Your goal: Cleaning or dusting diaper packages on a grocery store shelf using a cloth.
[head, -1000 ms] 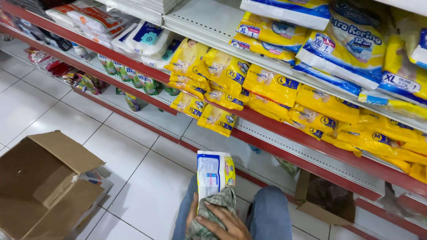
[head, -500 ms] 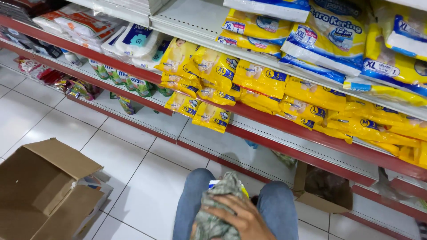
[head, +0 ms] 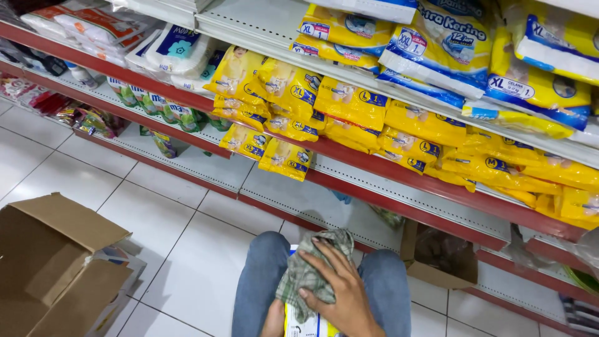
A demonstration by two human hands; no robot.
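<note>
So compared to a second ago, the white and yellow packet (head: 304, 324) isn't standing up in front of the shelf anymore. It's down on the lap now, lying between the knees in blue jeans (head: 265, 281), and mostly covered up. The right hand (head: 340, 288) lies flat with fingers spread on top of a grey-green checked cloth (head: 309, 269), pressing it onto the packet. The left hand (head: 273, 319) is only just poking in at the bottom edge, next to the packet's side; looks like it's steadying it but I can't really tell how it's gripping.

The view has also dropped and pulled closer to the shelves, so the yellow diaper packs (head: 349, 103) on the middle shelf (head: 437, 187) fill more of the picture. The open cardboard box (head: 53, 262) is on the white tile floor (head: 187, 249) at the left, same as before. A smaller brown box (head: 440, 256) sits on the bottom shelf just right of the knee.
</note>
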